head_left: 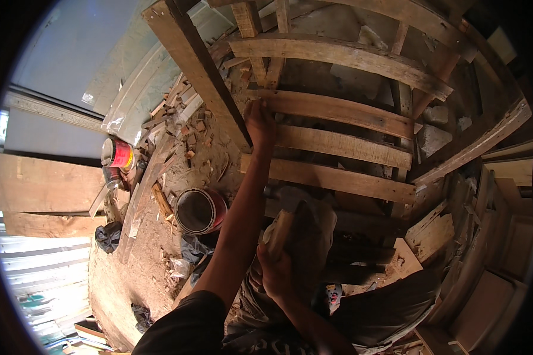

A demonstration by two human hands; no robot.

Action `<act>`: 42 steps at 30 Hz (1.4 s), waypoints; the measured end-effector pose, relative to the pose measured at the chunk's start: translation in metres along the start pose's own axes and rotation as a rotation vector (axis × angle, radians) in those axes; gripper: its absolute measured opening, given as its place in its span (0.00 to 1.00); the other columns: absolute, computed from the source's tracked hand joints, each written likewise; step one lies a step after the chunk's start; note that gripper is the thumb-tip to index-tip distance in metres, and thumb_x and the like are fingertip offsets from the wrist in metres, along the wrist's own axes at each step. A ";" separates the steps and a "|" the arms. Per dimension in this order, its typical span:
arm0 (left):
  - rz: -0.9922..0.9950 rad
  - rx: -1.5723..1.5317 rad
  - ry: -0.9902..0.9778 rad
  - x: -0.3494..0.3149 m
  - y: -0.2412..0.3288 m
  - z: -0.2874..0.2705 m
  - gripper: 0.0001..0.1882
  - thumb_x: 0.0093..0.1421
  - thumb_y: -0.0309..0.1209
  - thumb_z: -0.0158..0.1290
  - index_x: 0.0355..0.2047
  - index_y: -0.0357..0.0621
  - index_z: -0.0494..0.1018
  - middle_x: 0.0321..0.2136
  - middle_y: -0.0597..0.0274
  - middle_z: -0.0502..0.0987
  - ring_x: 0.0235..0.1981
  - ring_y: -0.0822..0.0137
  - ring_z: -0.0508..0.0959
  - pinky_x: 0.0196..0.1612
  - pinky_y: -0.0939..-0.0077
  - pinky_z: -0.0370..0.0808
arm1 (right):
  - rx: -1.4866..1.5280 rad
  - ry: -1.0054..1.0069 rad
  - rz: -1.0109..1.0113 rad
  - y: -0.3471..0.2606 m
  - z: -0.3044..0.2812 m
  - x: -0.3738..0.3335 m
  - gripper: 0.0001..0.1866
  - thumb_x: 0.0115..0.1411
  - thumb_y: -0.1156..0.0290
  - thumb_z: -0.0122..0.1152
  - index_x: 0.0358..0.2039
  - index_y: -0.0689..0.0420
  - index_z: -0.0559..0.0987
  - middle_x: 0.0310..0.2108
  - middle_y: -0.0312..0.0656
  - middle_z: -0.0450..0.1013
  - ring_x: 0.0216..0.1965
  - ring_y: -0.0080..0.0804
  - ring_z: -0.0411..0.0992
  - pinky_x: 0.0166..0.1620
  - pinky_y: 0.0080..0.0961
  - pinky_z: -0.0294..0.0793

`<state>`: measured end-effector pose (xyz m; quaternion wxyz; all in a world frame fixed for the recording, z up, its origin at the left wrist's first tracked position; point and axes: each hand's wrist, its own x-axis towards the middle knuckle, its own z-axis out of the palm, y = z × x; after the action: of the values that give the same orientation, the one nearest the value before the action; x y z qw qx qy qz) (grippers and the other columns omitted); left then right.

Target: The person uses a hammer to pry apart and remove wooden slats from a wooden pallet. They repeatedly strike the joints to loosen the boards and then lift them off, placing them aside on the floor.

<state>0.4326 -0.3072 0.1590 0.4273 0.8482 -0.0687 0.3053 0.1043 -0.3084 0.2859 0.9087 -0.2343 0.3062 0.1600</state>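
My left hand reaches far forward, its fingers closed at the left end of a wooden slat. That slat lies in a row with other slats, including a paler slat and a nearer slat. Just left of this hand stands a thick wooden post, leaning in the view. Close to my body, my right hand is wrapped round a short, blocky piece of wood. The lower end of that piece is hidden in the palm.
An open round bucket stands left of my left forearm. Farther left lie a red-labelled can, loose planks and scattered wood scraps. A long beam slants at the right, near stacked boards.
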 end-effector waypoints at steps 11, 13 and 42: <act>0.015 0.023 0.048 -0.008 -0.012 0.007 0.10 0.62 0.23 0.49 0.42 0.36 0.75 0.42 0.45 0.76 0.46 0.44 0.75 0.48 0.56 0.73 | -0.417 0.143 -0.035 -0.047 0.001 -0.005 0.21 0.69 0.53 0.52 0.23 0.53 0.66 0.13 0.29 0.58 0.09 0.21 0.59 0.13 0.22 0.58; 0.034 0.006 0.043 -0.011 -0.011 0.010 0.12 0.60 0.21 0.49 0.44 0.36 0.75 0.43 0.46 0.76 0.48 0.45 0.74 0.49 0.56 0.73 | -0.686 0.171 -0.248 -0.082 0.001 0.016 0.23 0.70 0.51 0.50 0.23 0.53 0.67 0.13 0.30 0.60 0.09 0.20 0.59 0.12 0.20 0.58; -0.138 -0.051 -0.018 -0.010 0.011 -0.011 0.20 0.52 0.19 0.52 0.47 0.41 0.75 0.50 0.54 0.73 0.52 0.49 0.73 0.51 0.60 0.73 | -1.741 0.060 -0.771 -0.187 0.048 0.177 0.31 0.67 0.48 0.52 0.27 0.70 0.76 0.20 0.62 0.73 0.27 0.59 0.77 0.27 0.45 0.73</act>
<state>0.4155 -0.3074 0.1661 0.4684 0.8423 -0.0216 0.2658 0.3437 -0.4137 0.2692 0.3972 -0.9176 0.0043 0.0152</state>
